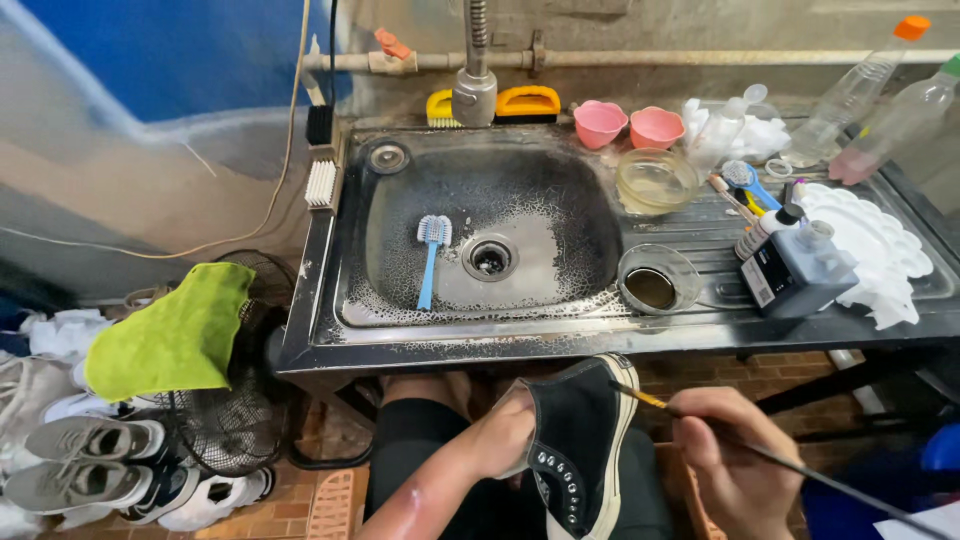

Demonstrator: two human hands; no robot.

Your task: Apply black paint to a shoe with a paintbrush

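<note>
My left hand (503, 437) grips a black canvas shoe (580, 440) with a white sole and metal eyelets, held over my lap below the sink's front edge. My right hand (733, 455) holds a thin paintbrush (800, 468); its tip touches the shoe's white toe edge near the top. A dark steel sink (350, 300) lies ahead, with a blue-handled brush (431, 255) lying in the basin beside the drain.
On the drainboard stand a glass bowl of dark liquid (655, 283), an empty glass bowl (655, 180), a black ink bottle (795, 272), a white paint palette (875, 240), two pink cups (628, 125) and plastic bottles (880, 100). Left on the floor: a fan with a green cloth (175, 335), grey sneakers (95, 455).
</note>
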